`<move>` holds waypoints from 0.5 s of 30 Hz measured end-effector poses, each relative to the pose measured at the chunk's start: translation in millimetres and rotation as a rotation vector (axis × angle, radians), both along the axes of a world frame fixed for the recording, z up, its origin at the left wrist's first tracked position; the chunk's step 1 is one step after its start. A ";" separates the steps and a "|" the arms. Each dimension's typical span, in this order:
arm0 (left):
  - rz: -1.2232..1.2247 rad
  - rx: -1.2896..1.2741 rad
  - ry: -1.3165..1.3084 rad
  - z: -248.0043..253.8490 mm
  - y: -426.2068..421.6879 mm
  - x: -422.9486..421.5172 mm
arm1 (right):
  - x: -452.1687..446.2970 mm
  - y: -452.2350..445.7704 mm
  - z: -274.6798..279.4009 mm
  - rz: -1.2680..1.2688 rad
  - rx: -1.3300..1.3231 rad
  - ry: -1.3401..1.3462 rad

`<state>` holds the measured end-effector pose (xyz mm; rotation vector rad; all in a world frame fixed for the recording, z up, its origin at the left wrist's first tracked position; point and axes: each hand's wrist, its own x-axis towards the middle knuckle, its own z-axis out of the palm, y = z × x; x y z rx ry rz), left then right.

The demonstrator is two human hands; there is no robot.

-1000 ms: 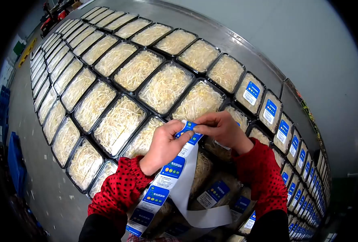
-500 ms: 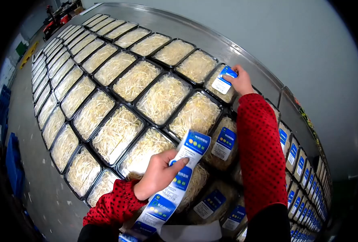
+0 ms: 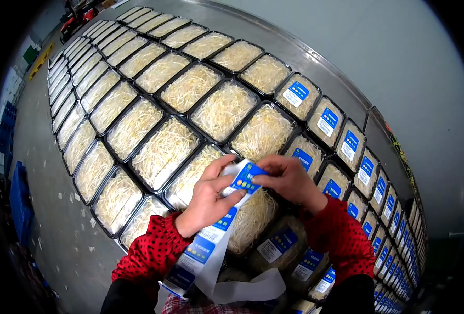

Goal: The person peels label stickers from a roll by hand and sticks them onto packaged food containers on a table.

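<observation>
My left hand (image 3: 209,196) grips a strip of blue-and-white labels (image 3: 199,251), thumb on top, near its upper end. My right hand (image 3: 292,180) pinches the top label (image 3: 249,177) of that strip between thumb and fingers. Below the hands, pale backing paper (image 3: 250,289) curls and hangs down. Under the strip sits a bean sprout pack (image 3: 253,222), a black tray with a clear cover, partly hidden by the hands. Beyond the right hand, a labelled pack (image 3: 297,96) bears a label on its cover.
Rows of unlabelled sprout packs (image 3: 164,149) stretch left and away across a metal table (image 3: 342,86). Labelled packs (image 3: 365,171) fill the right side. A pale wall (image 3: 399,63) stands behind. Blue pallets (image 3: 20,204) lie on the grey floor at left.
My right hand has left the far pack, where a label now lies, and come back to the strip. It now pinches the top label. The left hand has risen slightly with the strip.
</observation>
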<state>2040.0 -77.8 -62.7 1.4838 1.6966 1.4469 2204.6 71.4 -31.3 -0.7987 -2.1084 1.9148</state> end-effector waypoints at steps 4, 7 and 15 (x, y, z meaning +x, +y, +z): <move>-0.187 -0.175 -0.180 16.5 -14.3 -2.6 | -1.1 -33.2 16.0 -0.031 0.263 0.065; 0.015 -0.325 -0.311 10.3 -50.4 7.9 | -9.7 -12.9 15.3 -0.240 0.370 0.219; 0.020 -0.225 -0.177 19.4 -78.9 -6.9 | -35.8 -0.4 -13.8 0.219 -0.043 -0.054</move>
